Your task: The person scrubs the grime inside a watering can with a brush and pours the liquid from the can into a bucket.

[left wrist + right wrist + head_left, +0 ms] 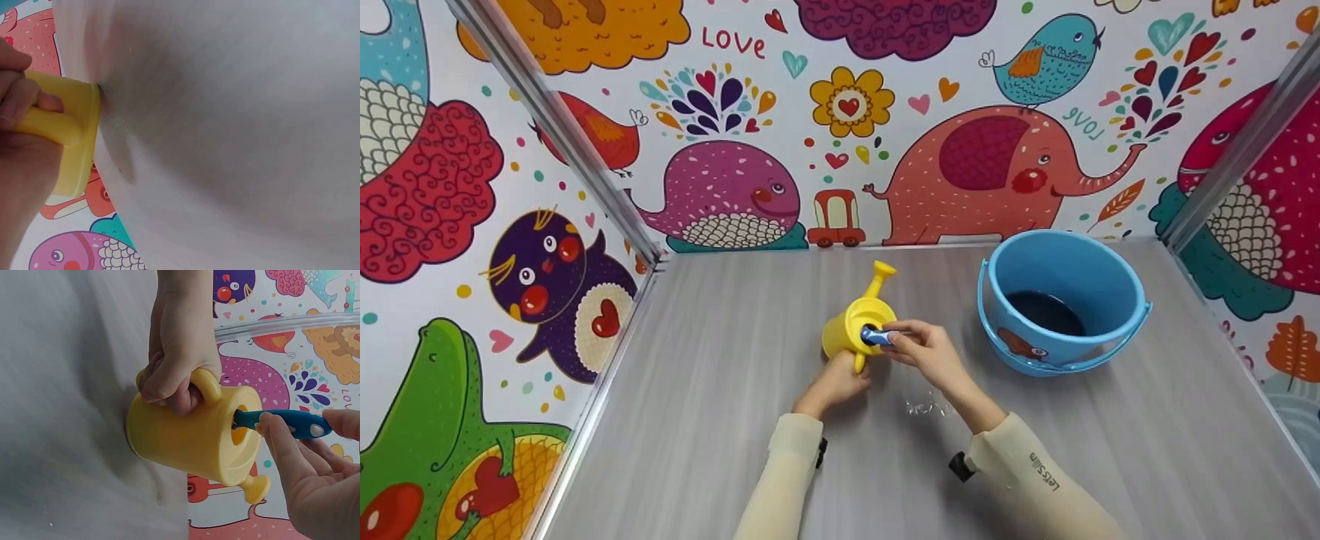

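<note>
A yellow toy watering can [840, 330] stands on the grey table, its spout pointing away from the person. The left hand [838, 382] grips its handle, fingers curled round it, as the right wrist view also shows. In the right hand [930, 352], a short blue handle with a pale oval inset [301, 424] is pinched between thumb and fingers. That handle's front end enters the round hole in the can's top, so the tip is hidden and its exact kind is unclear. Only the left hand and the can's lower part [79, 135] appear in the left wrist view.
A blue bucket [1065, 289] with a dark inside bottom stands to the right, its carrying handle lowered at the front. Small shiny wet-looking spots [928, 406] lie on the table near the right forearm. Cartoon-printed walls [847, 187] enclose the back and sides.
</note>
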Demonstrator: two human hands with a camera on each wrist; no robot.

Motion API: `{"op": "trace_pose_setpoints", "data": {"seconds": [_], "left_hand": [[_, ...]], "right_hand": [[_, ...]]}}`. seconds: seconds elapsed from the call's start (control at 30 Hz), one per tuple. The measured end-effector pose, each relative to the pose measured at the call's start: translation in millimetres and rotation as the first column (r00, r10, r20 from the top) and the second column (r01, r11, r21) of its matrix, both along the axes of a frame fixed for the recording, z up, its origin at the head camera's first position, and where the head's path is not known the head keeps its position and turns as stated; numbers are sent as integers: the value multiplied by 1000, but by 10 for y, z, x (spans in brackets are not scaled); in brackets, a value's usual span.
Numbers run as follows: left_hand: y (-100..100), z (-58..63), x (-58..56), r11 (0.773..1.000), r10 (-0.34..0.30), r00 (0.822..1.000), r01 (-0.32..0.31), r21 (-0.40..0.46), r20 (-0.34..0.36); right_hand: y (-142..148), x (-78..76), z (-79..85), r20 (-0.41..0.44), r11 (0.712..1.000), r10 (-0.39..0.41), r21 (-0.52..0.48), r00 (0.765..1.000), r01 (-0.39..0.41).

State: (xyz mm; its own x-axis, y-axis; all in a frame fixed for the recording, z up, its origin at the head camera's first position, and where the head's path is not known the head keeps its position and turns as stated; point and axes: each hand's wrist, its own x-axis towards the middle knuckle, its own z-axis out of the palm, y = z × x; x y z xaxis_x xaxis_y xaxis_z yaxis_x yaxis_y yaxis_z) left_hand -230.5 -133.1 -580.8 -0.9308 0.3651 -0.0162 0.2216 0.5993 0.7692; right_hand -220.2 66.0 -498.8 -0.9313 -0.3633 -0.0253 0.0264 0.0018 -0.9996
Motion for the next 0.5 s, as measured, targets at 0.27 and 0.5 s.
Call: {"op": "trace_pose_setpoints", "data": {"seconds": [0.27, 0.5], "left_hand": [[1, 8, 1, 1000, -8, 999, 7, 22, 40], [5, 5, 3, 1000, -21, 1000, 21, 9, 0]], "right_hand": [[12, 40, 25, -37, 999, -18, 29, 999, 19], [14, 49, 13, -31, 998, -37, 42, 999, 38]]}}
